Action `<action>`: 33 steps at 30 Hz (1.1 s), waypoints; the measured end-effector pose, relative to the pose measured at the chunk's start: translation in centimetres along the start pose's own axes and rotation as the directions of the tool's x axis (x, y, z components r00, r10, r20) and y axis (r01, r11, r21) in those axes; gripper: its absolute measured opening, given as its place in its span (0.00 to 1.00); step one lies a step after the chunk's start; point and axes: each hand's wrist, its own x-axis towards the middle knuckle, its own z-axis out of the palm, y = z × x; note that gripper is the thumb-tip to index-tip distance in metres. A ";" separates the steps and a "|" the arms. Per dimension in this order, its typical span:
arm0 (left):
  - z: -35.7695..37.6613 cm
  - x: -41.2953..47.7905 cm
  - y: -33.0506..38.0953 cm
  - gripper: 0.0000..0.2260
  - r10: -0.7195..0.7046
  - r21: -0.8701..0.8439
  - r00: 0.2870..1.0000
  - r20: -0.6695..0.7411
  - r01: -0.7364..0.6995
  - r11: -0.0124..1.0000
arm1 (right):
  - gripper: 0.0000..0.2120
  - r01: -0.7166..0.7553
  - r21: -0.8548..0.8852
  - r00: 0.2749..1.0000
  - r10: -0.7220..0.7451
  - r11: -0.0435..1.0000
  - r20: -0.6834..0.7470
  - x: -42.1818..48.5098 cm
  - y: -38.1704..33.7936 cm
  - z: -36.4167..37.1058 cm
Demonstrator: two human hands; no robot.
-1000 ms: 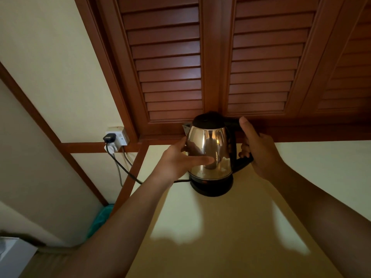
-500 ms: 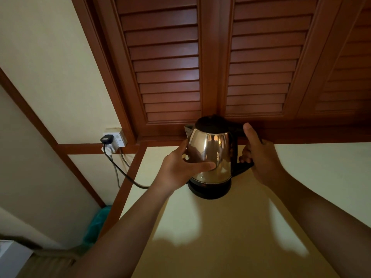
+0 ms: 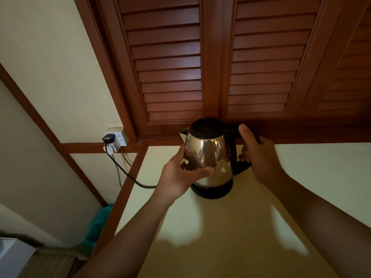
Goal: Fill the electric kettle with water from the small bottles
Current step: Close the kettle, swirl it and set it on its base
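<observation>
- Electric kettle (image 3: 208, 157) upright on black base (image 3: 212, 190), at rear of desk (image 3: 230, 237); position unchanged over the last second.
- Left hand (image 3: 180, 173) fingers curled against steel body; right hand (image 3: 259, 157) wrapped around handle.
- Lid closed; no bottles visible; filling not started.

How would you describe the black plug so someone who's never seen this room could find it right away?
Start at the brown louvered doors along the back; just left of their frame a white wall socket sits on the cream wall. The black plug is in it, its dark cord running toward the kettle, unlike the white plug below.
</observation>
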 end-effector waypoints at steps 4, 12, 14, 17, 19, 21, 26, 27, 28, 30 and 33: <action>-0.3 0.1 -0.5 0.17 0.020 0.023 0.999 0.031 -0.020 1.000 | 0.24 0.022 0.004 0.999 -0.022 1.000 -0.036 -0.2 0.4 -0.1; 0.0 -0.8 -0.7 0.16 0.083 0.051 0.997 0.002 -0.083 0.995 | 0.21 0.064 -0.007 0.997 -0.064 0.998 -0.045 0.0 0.1 0.4; 0.2 -1.4 -0.9 0.18 0.087 0.039 0.996 -0.021 -0.086 0.996 | 0.21 0.087 -0.033 0.996 -0.088 0.996 -0.032 0.1 -0.1 0.7; 0.3 -1.9 -1.4 0.26 0.106 0.059 0.994 -0.033 -0.104 0.993 | 0.22 0.140 -0.048 0.989 -0.141 0.989 -0.035 -0.3 0.4 0.6; 0.1 -1.5 -1.2 0.21 0.114 0.064 0.993 -0.027 -0.112 0.992 | 0.23 0.124 -0.036 0.991 -0.125 0.992 -0.051 -0.4 0.4 0.5; 0.0 -1.0 -1.0 0.16 0.122 0.082 0.992 -0.012 -0.121 0.989 | 0.21 0.072 -0.001 0.995 -0.072 0.997 -0.065 -0.3 0.4 0.3; 0.1 -0.2 0.1 0.16 0.146 0.190 0.989 0.024 -0.147 0.971 | 0.21 0.034 0.073 0.997 -0.028 0.997 -0.077 -0.5 1.1 -0.4; 0.1 -0.1 0.4 0.16 0.151 0.205 0.988 0.032 -0.155 0.967 | 0.20 0.028 0.086 0.996 -0.021 0.996 -0.087 -0.4 1.2 -0.5; 0.0 -0.1 0.5 0.17 0.154 0.211 0.987 0.040 -0.159 0.965 | 0.20 0.024 0.090 0.996 -0.016 0.996 -0.089 -0.4 1.1 -0.5; -0.1 -0.4 0.3 0.19 0.155 0.178 0.987 0.039 -0.160 0.971 | 0.20 0.037 0.063 0.996 -0.032 0.997 -0.081 -0.4 1.1 -0.3; 0.0 -1.2 0.1 0.21 0.150 0.140 0.988 0.033 -0.153 0.978 | 0.21 0.066 0.026 0.995 -0.064 0.997 -0.080 -0.7 1.3 -0.4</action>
